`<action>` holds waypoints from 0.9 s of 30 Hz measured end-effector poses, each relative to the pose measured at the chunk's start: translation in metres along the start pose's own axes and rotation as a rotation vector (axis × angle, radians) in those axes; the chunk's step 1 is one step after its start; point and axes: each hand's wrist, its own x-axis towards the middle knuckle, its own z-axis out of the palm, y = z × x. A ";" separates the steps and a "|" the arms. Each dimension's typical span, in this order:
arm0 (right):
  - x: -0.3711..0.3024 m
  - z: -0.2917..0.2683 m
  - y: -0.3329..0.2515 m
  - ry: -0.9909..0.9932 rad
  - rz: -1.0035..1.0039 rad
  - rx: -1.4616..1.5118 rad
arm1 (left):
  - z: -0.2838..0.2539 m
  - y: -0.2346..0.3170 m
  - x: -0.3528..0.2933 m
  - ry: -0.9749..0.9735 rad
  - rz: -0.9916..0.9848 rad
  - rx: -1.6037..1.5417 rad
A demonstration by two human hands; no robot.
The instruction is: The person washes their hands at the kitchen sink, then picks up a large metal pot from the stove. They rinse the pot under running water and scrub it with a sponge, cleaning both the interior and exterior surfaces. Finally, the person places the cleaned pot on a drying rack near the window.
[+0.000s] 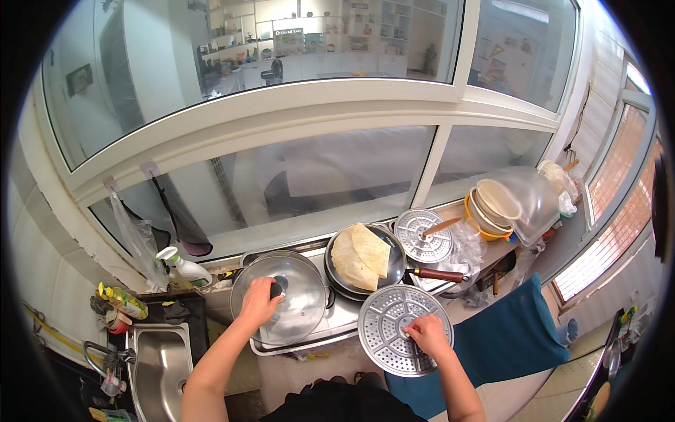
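My left hand (259, 302) is closed round the dark knob of a clear glass lid (304, 322), which covers a pan on the left of the stove. My right hand (427, 333) pinches the middle of a round perforated metal steamer rack (383, 320), held up in front of the stove's right side. Between and beyond my hands sits a dark frying pan (396, 271) with a brown handle pointing right. Folded pale flatbreads (362, 257) lie over it. Whatever is under the lid is hard to make out.
A second steamer rack (411, 228) leans behind, with a wooden-handled utensil across it. Stacked bowls (492, 204) stand at the far right. A sink (162, 359) and white spray bottle (188, 271) are at left. A blue chair (499, 337) stands at right.
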 end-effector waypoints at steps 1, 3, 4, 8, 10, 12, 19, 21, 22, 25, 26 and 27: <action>-0.002 -0.001 0.000 0.013 0.006 -0.010 | 0.005 -0.002 0.004 0.005 0.014 0.004; -0.005 -0.004 -0.002 0.021 0.033 -0.003 | 0.015 -0.008 0.014 -0.014 0.010 0.038; -0.007 -0.006 -0.002 0.020 0.050 -0.004 | 0.020 -0.011 0.019 -0.020 0.011 0.055; -0.016 -0.011 -0.006 0.044 0.107 -0.032 | 0.035 -0.022 0.039 -0.063 0.000 0.089; -0.022 -0.014 -0.009 0.049 0.150 -0.049 | 0.043 -0.027 0.048 -0.079 -0.005 0.108; -0.029 -0.015 -0.005 0.051 0.192 -0.049 | 0.054 -0.033 0.057 -0.084 0.006 0.128; -0.051 -0.024 0.011 0.111 0.246 -0.057 | 0.081 -0.052 0.080 -0.104 -0.010 0.223; -0.053 -0.029 0.020 0.123 0.254 -0.055 | 0.084 -0.054 0.083 -0.092 -0.026 0.241; -0.053 -0.032 0.025 0.133 0.263 -0.058 | 0.087 -0.055 0.084 -0.081 -0.040 0.252; -0.051 -0.043 0.041 0.159 0.286 -0.059 | 0.093 -0.056 0.090 -0.084 -0.082 0.263; -0.048 -0.050 0.046 0.172 0.294 -0.059 | 0.098 -0.057 0.092 -0.087 -0.089 0.269; -0.045 -0.054 0.050 0.188 0.301 -0.051 | 0.099 -0.058 0.095 -0.087 -0.095 0.282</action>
